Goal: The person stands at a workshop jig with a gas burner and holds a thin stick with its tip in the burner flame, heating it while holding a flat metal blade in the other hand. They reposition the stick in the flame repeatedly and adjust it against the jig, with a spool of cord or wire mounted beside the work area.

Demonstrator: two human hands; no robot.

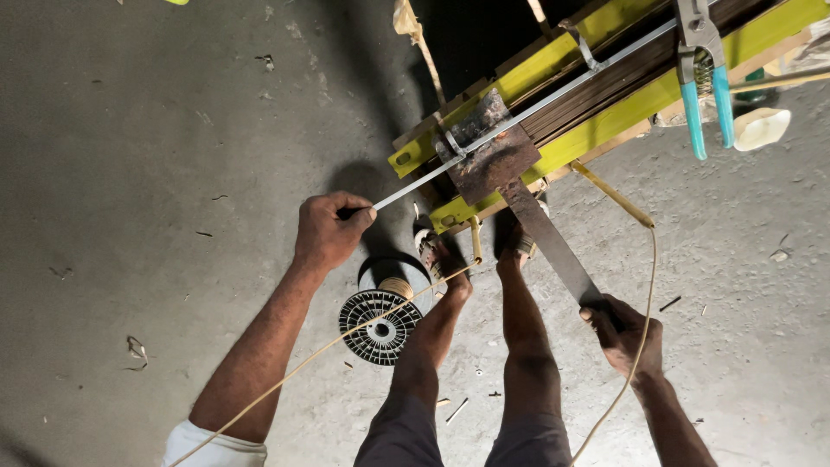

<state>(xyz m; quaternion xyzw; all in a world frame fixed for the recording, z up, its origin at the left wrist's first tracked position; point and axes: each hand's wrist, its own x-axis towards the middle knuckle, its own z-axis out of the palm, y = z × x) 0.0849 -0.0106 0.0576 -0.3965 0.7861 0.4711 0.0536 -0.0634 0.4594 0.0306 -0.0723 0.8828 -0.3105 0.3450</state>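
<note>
My left hand [330,229] is closed around the near end of a thin grey metal rod [519,112] that runs up to the right across a yellow-green wooden bench [596,130]. The rod passes over a rusty metal plate [493,160] fixed to the bench. My right hand [624,333] grips the lower end of a long flat rusty lever [549,242] that rises to that plate. My two legs and feet [480,285] stand between the hands, under the bench end.
A black plastic spool [380,324] with tan cord lies on the concrete floor by my left foot. A tan cord [644,285] loops from the bench past my right wrist. Pliers with teal handles [705,95] rest on the bench top right.
</note>
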